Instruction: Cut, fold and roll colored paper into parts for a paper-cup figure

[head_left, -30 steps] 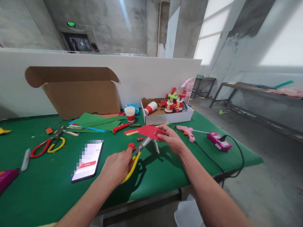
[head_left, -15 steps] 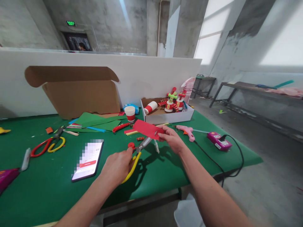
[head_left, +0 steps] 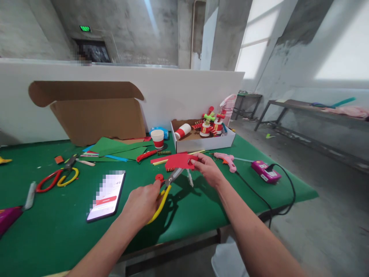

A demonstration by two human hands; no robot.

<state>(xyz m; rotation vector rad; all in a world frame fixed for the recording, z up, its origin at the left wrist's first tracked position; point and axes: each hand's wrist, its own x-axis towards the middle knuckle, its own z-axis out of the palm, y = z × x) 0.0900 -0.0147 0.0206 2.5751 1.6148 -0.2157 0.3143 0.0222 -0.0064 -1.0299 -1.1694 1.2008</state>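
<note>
My left hand (head_left: 144, 202) is closed round the handles of a pair of scissors (head_left: 173, 177); one yellow handle shows below the fingers. The blades point up and right, and their tips reach the near edge of a piece of red paper (head_left: 178, 161). My right hand (head_left: 208, 167) pinches that paper at its right end and holds it above the table. A small red roll (head_left: 159, 177) lies just beyond my left hand. Partly covered by the paper is a small folded strip (head_left: 170, 169). Behind stands a paper cup (head_left: 158, 138) with a red band.
A phone (head_left: 107, 196) and a second pair of scissors (head_left: 59, 179) lie to the left. Green paper sheets (head_left: 118, 148) are behind. A white box (head_left: 206, 145) holds cup figures. On the right are a pink glue gun (head_left: 229, 161) and a purple power box with its cord (head_left: 265, 172).
The red paper has turned and tilted flatter, its left end dropping nearer the table and uncovering a coiled strip by the cup. Both hands stay almost in place.
</note>
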